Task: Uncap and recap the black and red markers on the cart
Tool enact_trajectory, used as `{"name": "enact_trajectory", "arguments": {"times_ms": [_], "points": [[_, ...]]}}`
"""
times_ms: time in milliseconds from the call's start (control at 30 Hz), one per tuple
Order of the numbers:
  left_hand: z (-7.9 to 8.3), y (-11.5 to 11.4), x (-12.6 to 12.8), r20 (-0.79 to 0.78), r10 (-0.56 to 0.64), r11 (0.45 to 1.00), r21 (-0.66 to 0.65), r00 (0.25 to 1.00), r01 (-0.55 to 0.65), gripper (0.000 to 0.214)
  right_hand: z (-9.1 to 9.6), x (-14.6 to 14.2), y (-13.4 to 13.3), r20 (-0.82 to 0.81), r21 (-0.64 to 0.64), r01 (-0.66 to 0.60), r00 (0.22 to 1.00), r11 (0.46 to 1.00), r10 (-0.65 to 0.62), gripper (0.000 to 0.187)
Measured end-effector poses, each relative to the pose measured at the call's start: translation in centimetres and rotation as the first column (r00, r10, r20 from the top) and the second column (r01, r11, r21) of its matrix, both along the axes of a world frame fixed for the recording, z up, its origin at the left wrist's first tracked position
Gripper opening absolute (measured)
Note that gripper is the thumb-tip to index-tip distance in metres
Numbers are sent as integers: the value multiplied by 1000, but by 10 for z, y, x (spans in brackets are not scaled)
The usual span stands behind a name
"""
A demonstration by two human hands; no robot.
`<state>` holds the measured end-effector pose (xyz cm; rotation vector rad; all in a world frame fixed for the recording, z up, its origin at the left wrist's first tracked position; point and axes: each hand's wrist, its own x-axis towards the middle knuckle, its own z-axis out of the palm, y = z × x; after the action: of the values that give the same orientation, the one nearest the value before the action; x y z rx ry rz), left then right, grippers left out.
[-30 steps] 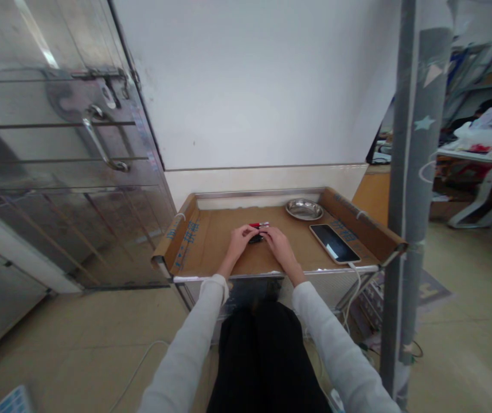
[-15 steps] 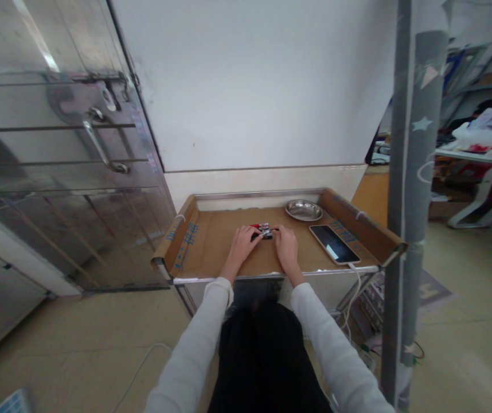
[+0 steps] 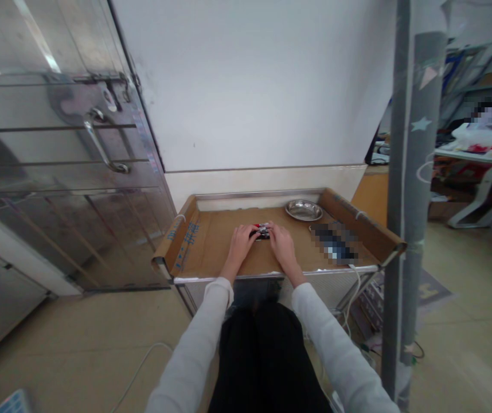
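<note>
Both hands now sit closer together than half a second ago. The left hand (image 3: 241, 240) and the right hand (image 3: 281, 244) meet on a small dark part (image 3: 262, 232) with a red end, which lies on the tabletop (image 3: 215, 244) near its middle. The fingers of each hand close around the part from their side; it is too small to tell how tight each grip is. The right hand has moved a little to the left. The metal bowl (image 3: 304, 210) and the phone (image 3: 335, 242) stay in the same places.
</note>
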<state>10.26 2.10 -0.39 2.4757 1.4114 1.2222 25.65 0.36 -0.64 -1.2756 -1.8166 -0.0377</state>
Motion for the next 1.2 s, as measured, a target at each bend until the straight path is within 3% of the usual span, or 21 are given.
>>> {"name": "enact_trajectory", "arguments": {"times_ms": [133, 200, 333, 500, 600, 667, 767, 1033, 1200], "points": [[-1, 0, -1, 30, 55, 998, -11, 998, -55, 13, 1, -4, 0, 56, 10, -285, 957, 958, 284, 59], [-1, 0, -2, 54, 131, 991, -3, 990, -131, 15, 0, -4, 1, 57, 18, -301, 952, 953, 300, 64], [-6, 3, -6, 153, 381, 924, -40, 912, -380, 15, -2, 0, 3, 73, -38, -70, 995, 997, 72, 41], [-11, 9, -9, 53, 526, 848, -113, 849, -518, 25, -2, 1, -2, 289, -149, 244, 938, 958, -194, 21], [-8, 8, -5, -51, 414, 907, -63, 909, -416, 26, -1, -2, -4, 359, -144, 328, 897, 934, -260, 19], [-5, 6, -2, -107, 193, 979, -51, 975, -199, 23, -2, -3, -5, 377, -150, 359, 882, 921, -283, 18], [-2, 2, -1, -127, -90, 991, -106, 988, 77, 15, -2, -4, -4, 391, -169, 380, 873, 909, -292, 16], [-9, 7, -3, -32, -144, 978, -156, 989, 138, 8, -3, -3, -3, 409, -164, 320, 883, 933, -231, 14], [-14, 12, -4, -18, -102, 981, -169, 995, 98, 2, -2, -3, -4, 405, -171, 314, 886, 934, -224, 14]]}}
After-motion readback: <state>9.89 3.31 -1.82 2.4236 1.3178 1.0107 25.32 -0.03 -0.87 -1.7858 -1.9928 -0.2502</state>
